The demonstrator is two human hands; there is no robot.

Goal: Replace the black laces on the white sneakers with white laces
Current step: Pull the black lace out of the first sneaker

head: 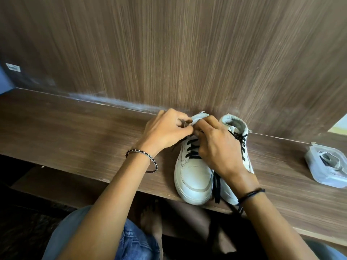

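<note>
Two white sneakers stand side by side on a wooden shelf (75, 128), toes toward me. The left sneaker (193, 177) carries a black lace (193, 149) crossed over its upper eyelets. Both of my hands meet at its tongue. My left hand (167, 130) pinches something thin near the collar, seemingly a lace end. My right hand (217, 147) presses its fingers on the lace at the top eyelets. The right sneaker (236, 126) is mostly hidden behind my right hand; its black lace (242, 145) shows along the side. Loose black lace ends (216, 188) hang between the toes.
A clear plastic box (328, 166) with something white inside sits at the shelf's right end. A wood-grain wall (169, 53) rises right behind the sneakers. The shelf's front edge runs under the toes, with my knees and bare foot below it.
</note>
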